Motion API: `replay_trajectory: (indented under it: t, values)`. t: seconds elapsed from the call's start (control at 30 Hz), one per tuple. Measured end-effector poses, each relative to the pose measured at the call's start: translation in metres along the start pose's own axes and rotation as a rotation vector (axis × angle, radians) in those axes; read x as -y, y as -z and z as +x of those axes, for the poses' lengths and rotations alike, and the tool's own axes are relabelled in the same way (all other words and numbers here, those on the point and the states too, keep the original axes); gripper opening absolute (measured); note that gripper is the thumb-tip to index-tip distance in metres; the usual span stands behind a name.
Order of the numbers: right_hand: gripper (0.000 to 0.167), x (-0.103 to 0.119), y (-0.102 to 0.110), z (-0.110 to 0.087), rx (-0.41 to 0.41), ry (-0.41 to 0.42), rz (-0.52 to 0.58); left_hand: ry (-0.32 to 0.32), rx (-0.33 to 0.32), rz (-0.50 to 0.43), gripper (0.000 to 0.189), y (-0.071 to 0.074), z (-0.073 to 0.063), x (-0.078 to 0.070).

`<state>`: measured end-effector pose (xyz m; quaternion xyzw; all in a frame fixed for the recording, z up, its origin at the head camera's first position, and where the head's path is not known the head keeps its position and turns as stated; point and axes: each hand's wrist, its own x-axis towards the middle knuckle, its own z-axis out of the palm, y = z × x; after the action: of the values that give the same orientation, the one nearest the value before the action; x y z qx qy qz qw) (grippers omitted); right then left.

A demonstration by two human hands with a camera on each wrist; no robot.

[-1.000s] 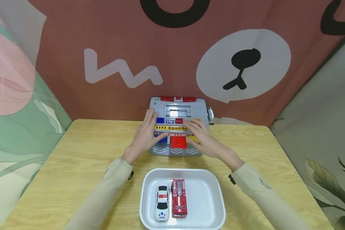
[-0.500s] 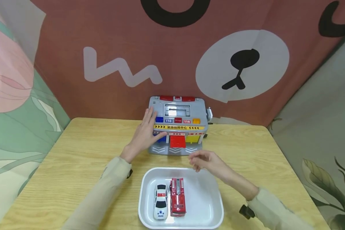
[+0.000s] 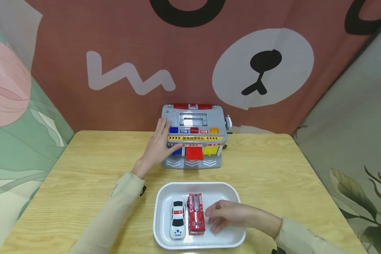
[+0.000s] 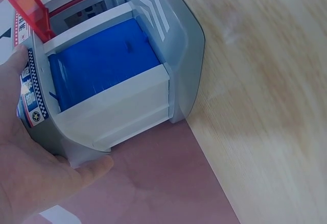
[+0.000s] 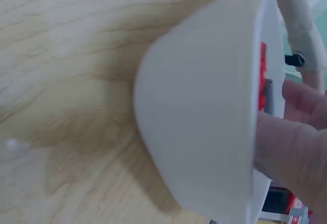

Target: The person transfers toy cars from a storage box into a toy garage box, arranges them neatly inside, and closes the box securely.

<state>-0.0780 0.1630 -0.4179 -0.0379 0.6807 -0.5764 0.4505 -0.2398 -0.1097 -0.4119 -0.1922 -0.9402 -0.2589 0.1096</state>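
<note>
A grey toy garage [image 3: 169, 118] with blue, red and yellow doors stands at the table's back. My left hand [image 3: 157, 146] rests on its left side, fingers straight along the roof and thumb spread toward the front. In the left wrist view, the blue door [image 4: 104, 60] is closed and the red door [image 4: 31, 7] sticks out raised. My right hand [image 3: 228, 215] reaches over the white tray [image 3: 158, 238], fingers loosely bent beside the red toy fire truck [image 3: 196, 215], holding nothing. Left of the truck lies a white toy police car [image 3: 177, 220].
The wooden table [image 3: 92, 176] extends on both sides of the tray and garage. A brown curtain with a bear print [image 3: 130, 109] hangs right behind the garage. A small white lever [image 3: 228, 122] juts from the garage's right side.
My right hand has left the garage's right side and come down toward me into the tray, beside the fire truck. My left hand has stayed on the garage.
</note>
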Motion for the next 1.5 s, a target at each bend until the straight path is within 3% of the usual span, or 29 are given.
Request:
replay_trajectory:
  t: [0.2, 0.53, 0.87, 1.07, 1.33, 1.5]
  values:
    - [0.029, -0.007, -0.005, 0.002, 0.003, -0.028, -0.083, 0.004, -0.016, 0.001, 0.098, 0.000, 0.002, 0.000]
    - [0.033, -0.009, -0.022, 0.008, -0.109, -0.094, -0.280, -0.009, -0.011, 0.002, 0.098, 0.000, -0.001, -0.002]
    - [0.029, -0.008, -0.025, 0.006, -0.109, -0.107, -0.315, -0.009, -0.021, 0.005, 0.098, 0.001, -0.001, -0.003]
    - [0.033, -0.006, -0.018, 0.008, -0.058, -0.135, -0.217, 0.005, -0.007, 0.005, 0.098, -0.001, -0.001, -0.001]
    - [0.042, -0.006, -0.010, 0.002, 0.157, -0.126, 0.188, 0.004, -0.016, 0.005, 0.098, -0.004, -0.004, 0.000]
    - [0.045, -0.003, -0.009, -0.004, 0.194, -0.074, 0.351, -0.001, -0.025, 0.005, 0.098, -0.004, -0.003, 0.000]
